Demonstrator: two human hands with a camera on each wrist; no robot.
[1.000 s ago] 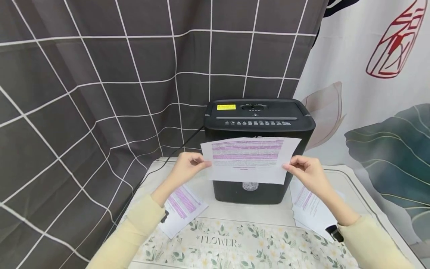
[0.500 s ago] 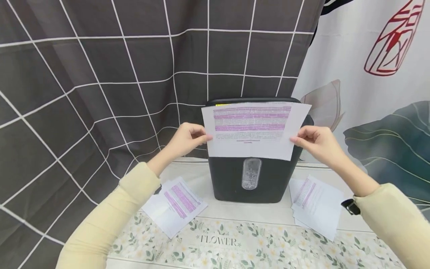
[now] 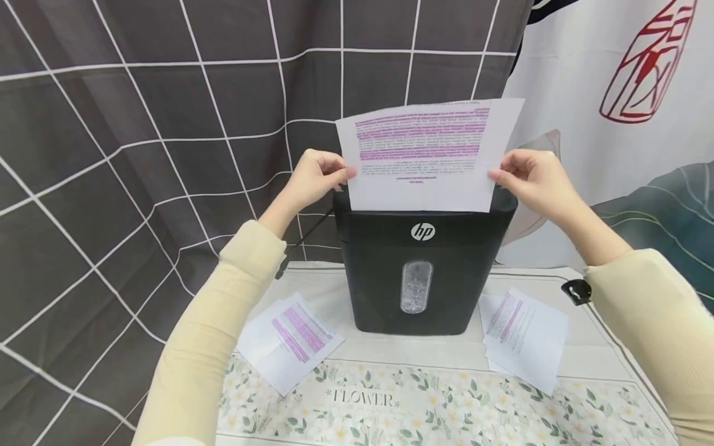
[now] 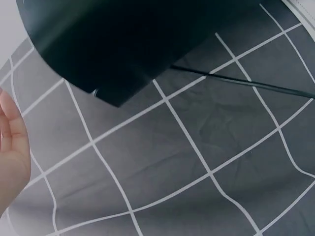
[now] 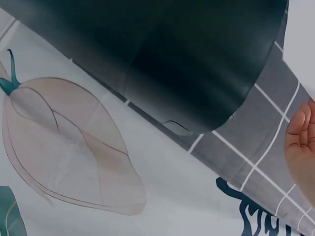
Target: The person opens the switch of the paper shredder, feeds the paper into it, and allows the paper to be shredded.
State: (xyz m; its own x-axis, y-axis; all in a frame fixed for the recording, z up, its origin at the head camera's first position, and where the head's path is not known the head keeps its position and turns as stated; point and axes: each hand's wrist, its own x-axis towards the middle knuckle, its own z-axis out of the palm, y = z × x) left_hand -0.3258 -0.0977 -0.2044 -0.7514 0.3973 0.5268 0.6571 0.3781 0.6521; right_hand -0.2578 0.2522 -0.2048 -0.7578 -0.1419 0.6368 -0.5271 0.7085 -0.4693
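A printed sheet of paper (image 3: 424,148) with purple highlighted lines is held up between both hands. My left hand (image 3: 319,178) pinches its left edge between thumb and fingers, and my right hand (image 3: 537,181) pinches the right edge. Behind and below the sheet stands a black HP paper shredder (image 3: 385,266) with a clear window in its front. The sheet's lower edge is level with the top of the shredder's front and hides most of its lid. Whether the paper touches the shredder I cannot tell. In the right wrist view a white corner of the paper (image 5: 300,44) shows above the fingers.
Printed sheets (image 3: 292,341) lie on the table left of the shredder, and more sheets (image 3: 524,341) lie to its right. A black cord (image 4: 246,81) runs from the shredder's side. A dark grid curtain (image 3: 223,124) hangs behind. A flowered mat (image 3: 424,402) covers the table's front.
Both hands have risen with the sheet, from in front of the shredder's body to above its front edge. The HP logo and window now show beneath the paper.
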